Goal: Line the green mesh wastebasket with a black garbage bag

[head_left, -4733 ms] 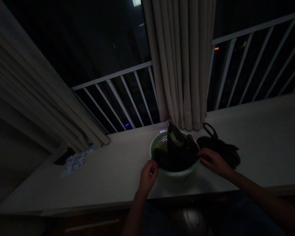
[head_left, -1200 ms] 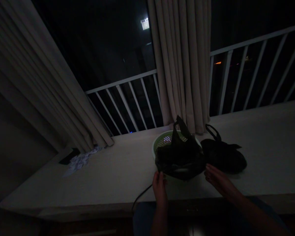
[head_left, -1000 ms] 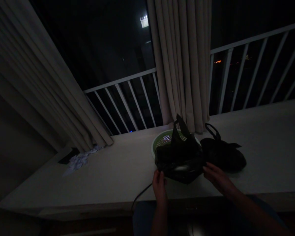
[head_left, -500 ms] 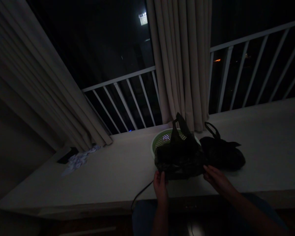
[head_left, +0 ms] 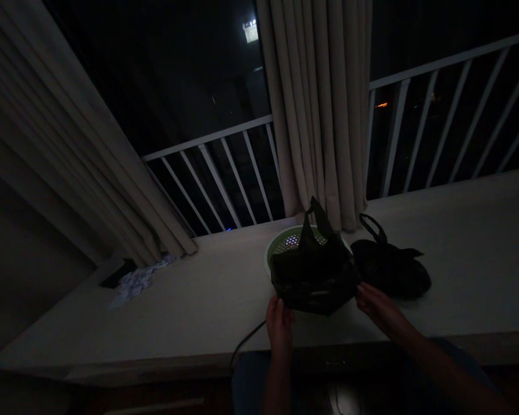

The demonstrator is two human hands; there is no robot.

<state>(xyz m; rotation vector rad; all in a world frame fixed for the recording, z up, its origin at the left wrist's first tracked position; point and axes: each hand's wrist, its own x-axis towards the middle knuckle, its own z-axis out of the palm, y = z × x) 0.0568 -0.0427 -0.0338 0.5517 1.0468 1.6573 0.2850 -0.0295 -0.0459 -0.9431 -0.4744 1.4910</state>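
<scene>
A black plastic bag (head_left: 315,282) with its handle loop standing up is stretched between my two hands. My left hand (head_left: 279,325) pinches its near left edge, and my right hand (head_left: 378,305) pinches its right side. Behind and partly under the bag is a green and white basket (head_left: 281,239) with a perforated wall; the bag hides most of it. What the bag contains is too dark to see. Just right of it, a second black bag (head_left: 391,268) lies on the pale ledge, bulging, with a loop sticking up.
The wide pale ledge (head_left: 190,311) runs below windows with white railings (head_left: 216,167). Beige curtains (head_left: 322,115) hang down to it. At the left lie a patterned cloth (head_left: 136,282) and a dark flat object (head_left: 117,274). A dark cord (head_left: 247,337) drops over the front edge.
The bag's near edge has been drawn into a new shape, its bottom now coming to a point. My hands have shifted slightly up and left, still gripping it.
</scene>
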